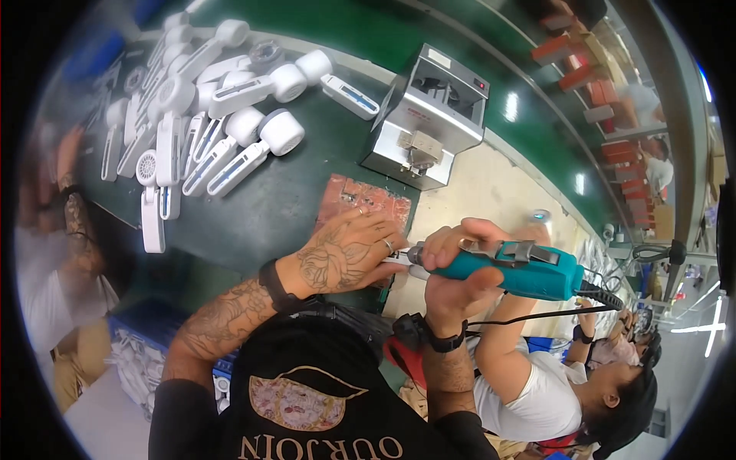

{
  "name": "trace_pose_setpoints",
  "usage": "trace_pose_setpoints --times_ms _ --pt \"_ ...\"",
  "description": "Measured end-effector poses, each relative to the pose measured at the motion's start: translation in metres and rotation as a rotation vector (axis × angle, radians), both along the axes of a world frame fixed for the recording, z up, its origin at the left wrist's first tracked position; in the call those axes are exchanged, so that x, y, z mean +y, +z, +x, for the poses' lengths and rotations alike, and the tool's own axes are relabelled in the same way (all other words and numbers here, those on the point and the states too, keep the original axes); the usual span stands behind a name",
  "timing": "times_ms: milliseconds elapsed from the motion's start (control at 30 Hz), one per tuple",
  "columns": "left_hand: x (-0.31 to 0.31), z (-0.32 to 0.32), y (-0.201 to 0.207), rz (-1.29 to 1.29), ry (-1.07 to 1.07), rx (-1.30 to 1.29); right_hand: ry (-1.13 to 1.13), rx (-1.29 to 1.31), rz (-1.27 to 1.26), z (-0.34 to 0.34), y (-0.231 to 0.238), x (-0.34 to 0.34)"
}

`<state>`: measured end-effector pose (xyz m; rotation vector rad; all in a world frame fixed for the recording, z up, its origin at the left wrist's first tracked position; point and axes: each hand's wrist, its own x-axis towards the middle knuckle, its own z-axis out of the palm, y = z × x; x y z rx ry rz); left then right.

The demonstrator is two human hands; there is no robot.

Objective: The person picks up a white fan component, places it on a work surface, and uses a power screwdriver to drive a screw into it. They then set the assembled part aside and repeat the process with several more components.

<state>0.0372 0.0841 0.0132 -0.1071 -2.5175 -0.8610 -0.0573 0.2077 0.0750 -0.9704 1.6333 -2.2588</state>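
Observation:
My right hand [460,264] grips a teal electric screwdriver [514,268] held level, its tip pointing left. My left hand [349,253] lies over a small white part [418,271] at the screwdriver's tip and steadies it with the fingers; most of the part is hidden under the hand. Both hands hover over a brown pad [364,199] on the dark green work table [284,207]. A black cable [552,314] runs from the back of the screwdriver to the right.
A heap of white handheld fan bodies [207,107] covers the table's far left. A grey metal box machine [429,115] stands behind the pad. A seated person in a white shirt [537,391] works at the right. A blue crate [146,345] sits below the table.

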Motion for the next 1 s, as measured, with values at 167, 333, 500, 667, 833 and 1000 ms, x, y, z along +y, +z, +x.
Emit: trace_pose_setpoints --times_ms 167,333,500,667,833,1000 --pt "0.000 -0.001 -0.001 0.020 -0.021 -0.050 -0.002 -0.001 0.032 0.000 -0.005 -0.001" --pt "-0.001 -0.002 -0.001 0.062 -0.018 -0.057 -0.005 0.019 0.023 0.000 -0.006 -0.003" --pt "-0.004 -0.003 0.000 -0.019 -0.050 -0.036 0.004 0.066 0.012 -0.003 -0.011 -0.003" --pt "-0.007 -0.005 0.002 0.137 -0.106 -0.076 0.030 0.081 0.023 -0.006 -0.008 -0.002" --pt "-0.009 -0.005 0.002 0.224 -0.136 -0.069 0.028 0.081 0.026 -0.005 -0.007 -0.003" --pt "-0.009 -0.006 0.002 0.231 -0.171 0.019 0.042 0.044 0.013 -0.007 -0.007 -0.001"
